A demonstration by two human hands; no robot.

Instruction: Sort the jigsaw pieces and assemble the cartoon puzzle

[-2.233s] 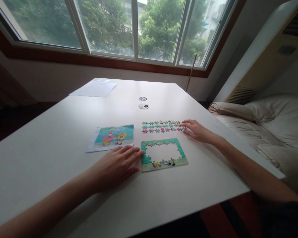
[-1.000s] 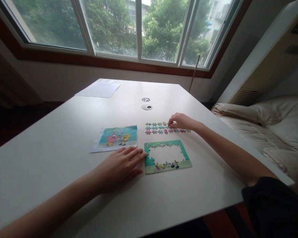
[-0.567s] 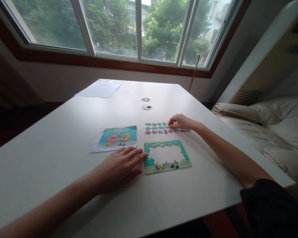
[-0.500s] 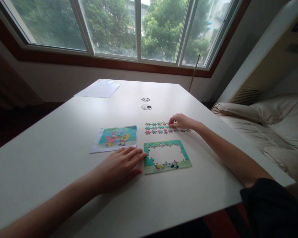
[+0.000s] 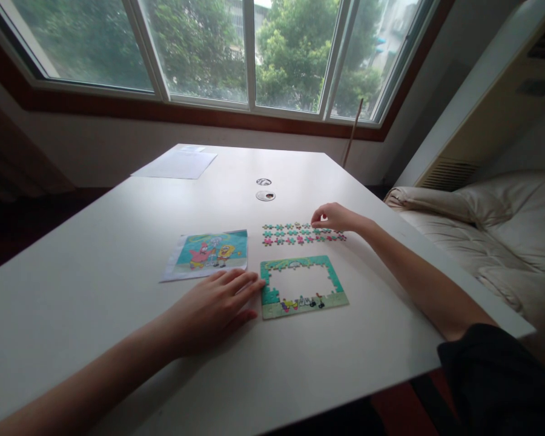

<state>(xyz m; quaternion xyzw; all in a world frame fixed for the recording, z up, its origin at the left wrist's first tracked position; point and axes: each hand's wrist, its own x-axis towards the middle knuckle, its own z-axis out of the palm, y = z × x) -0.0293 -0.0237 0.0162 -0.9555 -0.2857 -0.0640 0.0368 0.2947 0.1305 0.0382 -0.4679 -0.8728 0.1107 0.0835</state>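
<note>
My left hand (image 5: 220,306) lies flat on the white table, fingers stretched out, its fingertips at the left edge of a partly assembled jigsaw puzzle (image 5: 272,310). The puzzle's border is joined, green and teal, around a gap showing bare table. Loose jigsaw pieces (image 5: 291,241) lie behind it in three rows, pink and teal. Over the right part of the back row, my right hand (image 5: 333,217) has thumb and fingers pinched together; whatever is between the tips is too small to make out. A cartoon picture sheet (image 5: 209,251) lies just beyond my left hand.
White papers (image 5: 177,163) lie at the table's far left. Two round fittings (image 5: 266,195) are set in the tabletop (image 5: 118,260) beyond the pieces. A pale sofa (image 5: 476,224) stands to the right, and a window (image 5: 204,54) is ahead.
My right hand has risen slightly away from the back row, showing another piece beside its fingertips. My left hand stays by the puzzle border. The whole view has shifted a little.
</note>
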